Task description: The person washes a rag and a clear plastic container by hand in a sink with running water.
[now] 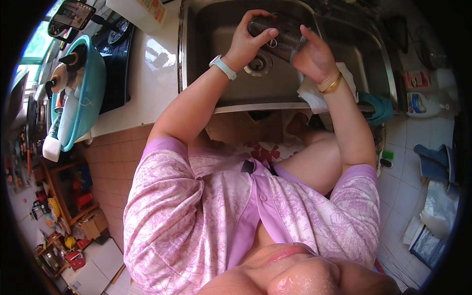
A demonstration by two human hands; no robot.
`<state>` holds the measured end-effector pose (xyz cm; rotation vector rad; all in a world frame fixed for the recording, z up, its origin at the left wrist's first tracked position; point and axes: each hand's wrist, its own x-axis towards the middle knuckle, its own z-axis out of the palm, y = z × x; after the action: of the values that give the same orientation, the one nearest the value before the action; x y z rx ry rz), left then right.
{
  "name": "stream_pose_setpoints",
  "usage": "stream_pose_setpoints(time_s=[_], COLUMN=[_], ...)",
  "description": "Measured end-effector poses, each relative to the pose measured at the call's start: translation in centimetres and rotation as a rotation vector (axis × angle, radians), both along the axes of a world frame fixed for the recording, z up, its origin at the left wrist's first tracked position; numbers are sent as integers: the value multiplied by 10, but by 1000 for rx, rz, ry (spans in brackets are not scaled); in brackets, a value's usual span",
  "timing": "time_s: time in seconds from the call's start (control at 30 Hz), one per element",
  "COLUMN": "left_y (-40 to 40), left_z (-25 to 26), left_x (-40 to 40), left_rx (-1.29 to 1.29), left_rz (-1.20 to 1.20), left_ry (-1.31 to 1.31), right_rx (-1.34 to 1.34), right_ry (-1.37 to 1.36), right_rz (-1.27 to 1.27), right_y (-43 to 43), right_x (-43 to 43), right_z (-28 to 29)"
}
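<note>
A dark, see-through container, likely a cup or bottle, is held on a slant above the left basin of the steel sink. My left hand grips its left end, thumb across the side beside a small round mark. At its right end is my right hand, the palm against the edge and the thumb up along it; most of its fingers are hidden. Under my right wrist a white cloth lies over the sink's front edge. The drain shows below the container.
Right of the left basin is a second basin, with a teal cloth over its front rim. A turquoise tub of bottles stands on the left counter, near a black cooktop and a phone on a holder.
</note>
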<state>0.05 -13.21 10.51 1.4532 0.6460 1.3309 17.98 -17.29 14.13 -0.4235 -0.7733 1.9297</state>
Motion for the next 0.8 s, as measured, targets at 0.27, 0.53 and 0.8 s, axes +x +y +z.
stream_pose_setpoints(time_s=[0.27,0.53,0.8], left_y=[2,3,0], left_z=[9,7,11], left_x=[-6,-6,-4], left_rx=[-142,-224,28], left_rz=[-131,-152,-38], left_ry=[-35,-57,11], right_rx=[123,517,47], right_ry=[-317,-1083,-183], right_rz=[-8,87,42], right_y=[-10,-13,-10], right_x=[-9,-18,0], right_z=[10,14,2])
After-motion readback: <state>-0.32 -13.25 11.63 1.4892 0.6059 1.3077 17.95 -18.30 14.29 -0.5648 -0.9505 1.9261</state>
